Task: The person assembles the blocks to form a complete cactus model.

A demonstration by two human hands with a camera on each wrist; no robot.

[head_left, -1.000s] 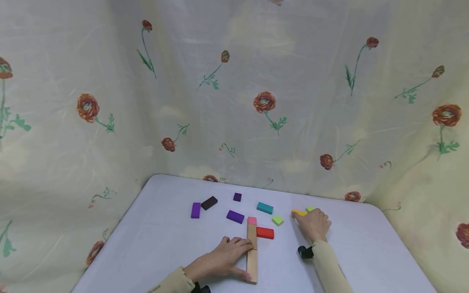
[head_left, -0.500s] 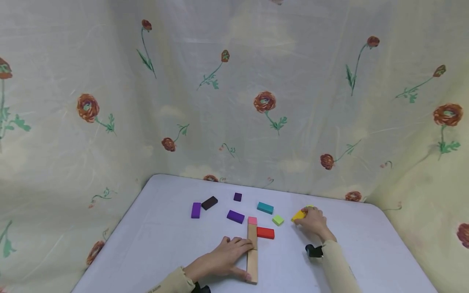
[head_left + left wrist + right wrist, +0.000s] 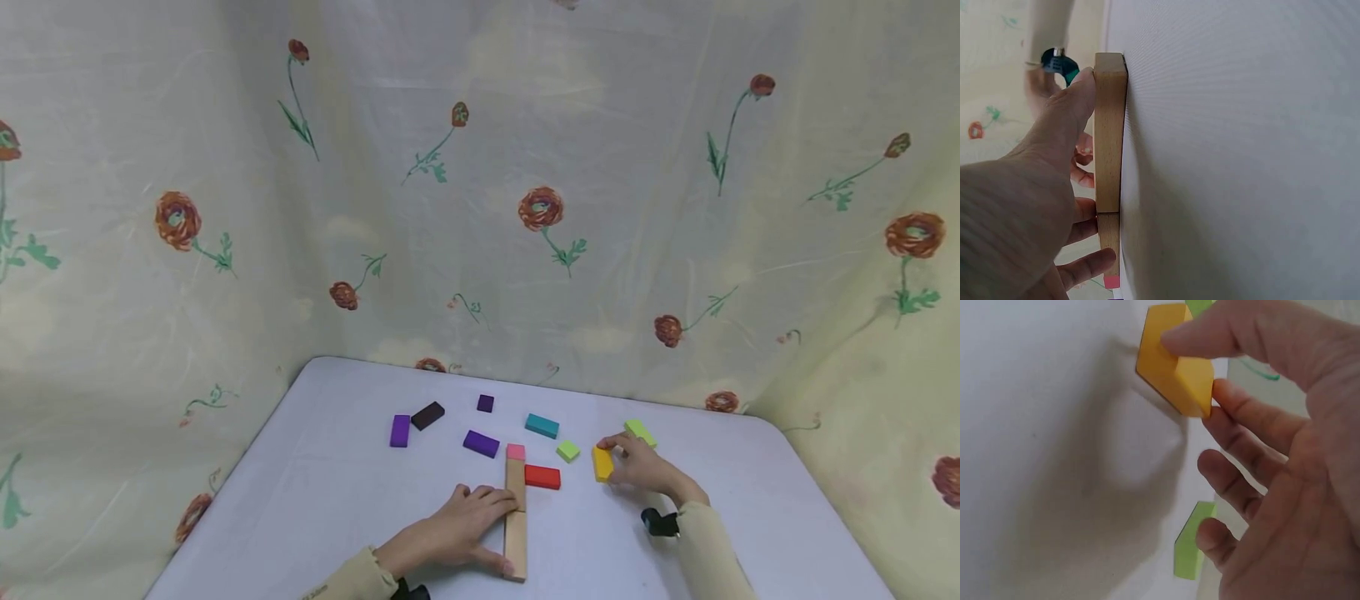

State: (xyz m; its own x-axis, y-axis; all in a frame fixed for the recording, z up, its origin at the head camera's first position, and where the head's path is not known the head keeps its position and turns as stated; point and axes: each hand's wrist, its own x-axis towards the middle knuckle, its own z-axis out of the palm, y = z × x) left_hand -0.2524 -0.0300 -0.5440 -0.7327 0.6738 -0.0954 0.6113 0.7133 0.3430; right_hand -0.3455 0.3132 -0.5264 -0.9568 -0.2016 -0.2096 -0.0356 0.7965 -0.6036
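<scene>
Left hand [image 3: 457, 529]: bare | left sleeve [image 3: 351, 578]: wrist-length, pale beige, creased at its end, small dark lettering [image 3: 318, 591], too small to read | left wrist unit [image 3: 411, 591]: black, partly cut off | right hand [image 3: 643, 467]: bare | right sleeve [image 3: 711, 550]: matching pale beige | right wrist unit [image 3: 659, 522]: black, compact, rounded end

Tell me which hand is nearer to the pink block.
Left. The left hand touches the wooden blocks in line with the pink block; the right hand is farther off to its right, pinching the yellow block.
</scene>
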